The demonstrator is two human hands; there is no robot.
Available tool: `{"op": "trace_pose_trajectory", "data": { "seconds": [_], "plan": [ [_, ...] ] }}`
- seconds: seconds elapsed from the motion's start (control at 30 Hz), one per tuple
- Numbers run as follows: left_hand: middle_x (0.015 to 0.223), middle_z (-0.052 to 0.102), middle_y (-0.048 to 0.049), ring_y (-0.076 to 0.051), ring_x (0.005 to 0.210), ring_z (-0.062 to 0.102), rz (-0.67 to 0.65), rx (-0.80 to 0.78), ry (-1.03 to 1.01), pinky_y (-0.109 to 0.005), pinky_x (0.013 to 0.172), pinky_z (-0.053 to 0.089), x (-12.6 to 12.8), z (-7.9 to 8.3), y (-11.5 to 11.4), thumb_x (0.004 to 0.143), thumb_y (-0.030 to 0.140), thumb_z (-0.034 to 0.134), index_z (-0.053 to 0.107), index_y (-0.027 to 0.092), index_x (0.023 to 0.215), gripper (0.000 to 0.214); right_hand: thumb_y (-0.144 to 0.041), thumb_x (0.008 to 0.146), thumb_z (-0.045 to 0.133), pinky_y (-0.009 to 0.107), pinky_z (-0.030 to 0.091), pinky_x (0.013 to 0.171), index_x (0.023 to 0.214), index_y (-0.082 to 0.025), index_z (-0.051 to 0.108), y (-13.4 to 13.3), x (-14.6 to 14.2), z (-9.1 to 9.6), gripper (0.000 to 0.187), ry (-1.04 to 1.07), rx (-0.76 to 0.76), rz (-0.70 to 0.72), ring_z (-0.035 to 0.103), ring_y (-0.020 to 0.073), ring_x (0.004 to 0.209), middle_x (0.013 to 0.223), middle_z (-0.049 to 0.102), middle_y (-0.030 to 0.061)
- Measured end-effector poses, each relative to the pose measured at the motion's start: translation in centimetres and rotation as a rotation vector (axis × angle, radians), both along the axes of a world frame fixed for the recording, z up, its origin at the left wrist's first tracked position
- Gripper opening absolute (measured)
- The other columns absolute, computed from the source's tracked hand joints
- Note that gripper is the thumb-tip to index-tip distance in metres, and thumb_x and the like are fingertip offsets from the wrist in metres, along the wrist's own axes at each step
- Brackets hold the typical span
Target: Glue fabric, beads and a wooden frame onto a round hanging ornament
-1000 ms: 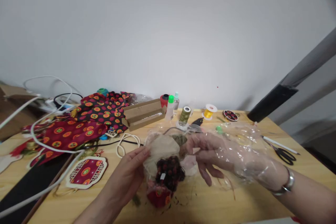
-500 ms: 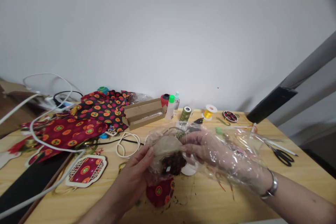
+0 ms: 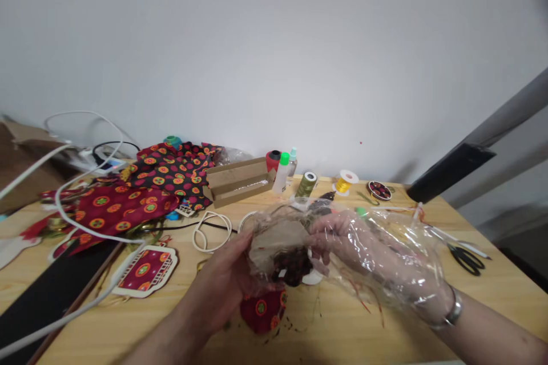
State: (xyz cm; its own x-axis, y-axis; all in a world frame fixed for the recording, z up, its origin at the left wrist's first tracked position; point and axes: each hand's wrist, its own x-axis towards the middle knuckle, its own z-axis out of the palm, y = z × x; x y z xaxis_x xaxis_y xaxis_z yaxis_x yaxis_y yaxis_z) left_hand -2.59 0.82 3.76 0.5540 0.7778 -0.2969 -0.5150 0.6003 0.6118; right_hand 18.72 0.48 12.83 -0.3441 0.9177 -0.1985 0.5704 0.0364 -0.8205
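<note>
A clear plastic bag (image 3: 411, 239) is held up over the middle of the table. My left hand (image 3: 225, 276) grips its left end from outside, fingers wrapped behind it. Inside lie a beige, paper-like piece (image 3: 280, 238) and a dark clump (image 3: 295, 267) with a small white tag; I cannot make out what the clump is. My right hand (image 3: 349, 239) is inside the bag up to the wrist, fingers pinched together near the beige piece; what they hold is hidden by glare. Below the bag lies a red patterned fabric piece (image 3: 264, 313), beside a white disc (image 3: 312, 278).
Scissors (image 3: 466, 259) and a white pencil lie at the right. Thread spools (image 3: 307, 184), bottles (image 3: 281, 172) and an open cardboard box (image 3: 240, 182) line the back. Patterned cloth (image 3: 171, 174), a framed fabric panel (image 3: 148, 271) and a white cable (image 3: 92, 235) occupy the left.
The view has shifted slightly. Both hands and the bag sit a little further right in the picture, and my right hand remains inside the bag.
</note>
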Motion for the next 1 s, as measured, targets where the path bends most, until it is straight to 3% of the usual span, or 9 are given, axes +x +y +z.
{"op": "trace_pose_trajectory", "data": {
  "seconds": [0.23,0.4,0.6,0.77,0.87,1.0],
  "plan": [
    [0.12,0.065,-0.0115,-0.026,0.098,0.063,-0.011,0.153,0.006,-0.035,0.071,0.053,0.2,1.0,-0.1,0.092,0.038,0.043,0.056,0.02,0.127,0.041,-0.015,0.083,0.052,0.024,0.045,0.058,0.065,-0.019,0.066,0.3,0.7,-2.5,0.022,-0.041,0.115,0.07,0.058,0.0122,0.062,0.067,0.066,0.0001],
    [0.12,0.066,-0.0092,-0.025,0.1,0.062,0.118,0.101,0.174,-0.032,0.08,0.05,0.1,1.1,-0.3,0.084,0.039,0.059,0.063,0.019,0.119,0.041,-0.009,0.081,0.052,0.02,0.045,0.059,0.069,-0.019,0.068,0.3,1.0,-5.0,0.022,0.018,0.286,0.159,0.06,0.0094,0.062,0.066,0.067,-0.0019],
    [0.123,0.064,-0.0108,-0.031,0.106,0.06,0.097,0.22,0.147,-0.034,0.08,0.049,-0.4,0.3,-0.3,0.065,0.051,0.074,0.062,0.021,0.122,0.066,-0.022,0.086,0.056,0.023,0.045,0.059,0.067,-0.019,0.068,0.5,1.1,-5.2,0.022,-0.032,0.389,0.146,0.059,0.0112,0.062,0.064,0.066,-0.0009],
    [0.106,0.072,-0.0059,-0.019,0.094,0.064,0.134,0.236,0.236,-0.026,0.081,0.048,0.0,0.4,-0.2,0.081,0.034,0.064,0.071,0.021,0.108,0.03,-0.024,0.087,0.055,0.025,0.045,0.058,0.067,-0.021,0.068,0.6,0.7,-5.0,0.024,-0.023,0.398,0.154,0.058,0.0127,0.062,0.064,0.065,-0.0006],
    [0.1,0.074,-0.0057,-0.017,0.09,0.064,0.162,0.213,0.213,-0.025,0.084,0.048,0.1,0.8,-0.2,0.085,0.032,0.059,0.073,0.019,0.101,0.025,-0.023,0.087,0.055,0.025,0.045,0.059,0.069,-0.02,0.068,0.5,0.8,-5.2,0.023,-0.048,0.4,0.159,0.058,0.0124,0.063,0.066,0.065,-0.0008],
    [0.092,0.074,-0.0058,-0.015,0.073,0.064,0.177,0.174,0.214,-0.026,0.073,0.051,0.0,0.8,-0.3,0.083,0.032,0.061,0.074,0.017,0.098,0.025,-0.021,0.088,0.054,0.025,0.044,0.06,0.072,-0.019,0.067,0.4,1.0,-5.5,0.021,-0.067,0.375,0.127,0.056,0.0115,0.063,0.067,0.065,-0.0011]
  ]
}}
